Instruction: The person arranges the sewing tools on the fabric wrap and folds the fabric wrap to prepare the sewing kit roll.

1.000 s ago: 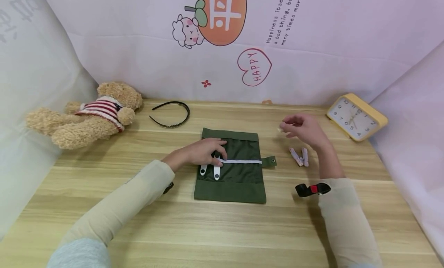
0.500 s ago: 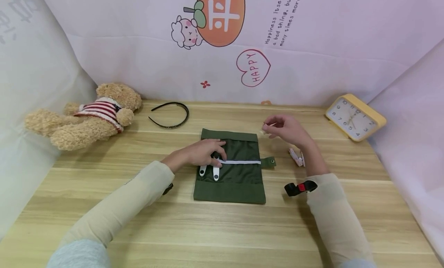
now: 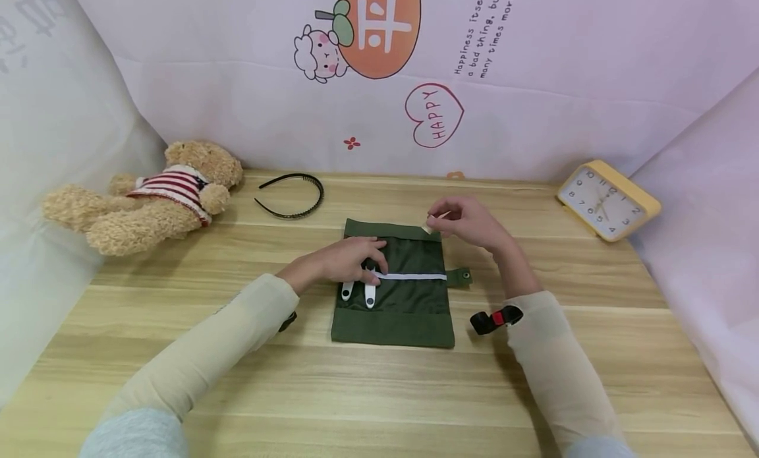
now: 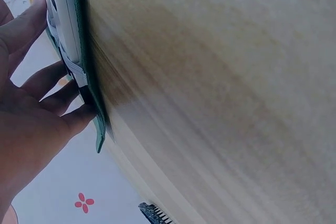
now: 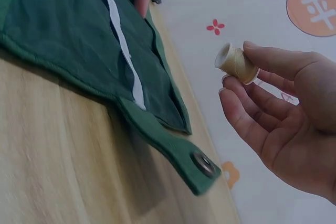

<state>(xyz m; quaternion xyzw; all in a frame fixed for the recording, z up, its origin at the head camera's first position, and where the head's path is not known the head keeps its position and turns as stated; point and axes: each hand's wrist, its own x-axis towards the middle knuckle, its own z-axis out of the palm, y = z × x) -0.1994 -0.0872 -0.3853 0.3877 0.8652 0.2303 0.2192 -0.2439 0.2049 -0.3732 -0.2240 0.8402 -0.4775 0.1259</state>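
A dark green fabric roll-up pouch (image 3: 394, 327) lies unfolded on the wooden table, with a white elastic band (image 3: 415, 277) across its middle. Two white handles with dark dots, one the near handle (image 3: 370, 295), are tucked at the band's left end; their upper ends are hidden. My left hand (image 3: 346, 259) rests over that end, its spread fingertips touching the pouch, as the left wrist view also shows. Above the pouch's far right corner, my right hand (image 3: 468, 224) pinches a spool of pale yellow thread (image 5: 239, 65) between thumb and fingers.
A snap tab (image 3: 459, 277) sticks out from the pouch's right side. A black headband (image 3: 320, 194) and a teddy bear (image 3: 172, 194) lie at the back left. Back right stands a yellow clock (image 3: 607, 201). A white printed cloth (image 3: 237, 102) walls the table's back.
My right hand has moved left with the thread spool, from beside the clock to the pouch's far right corner. Its arm now covers the pink clips. My left hand has stayed in place.
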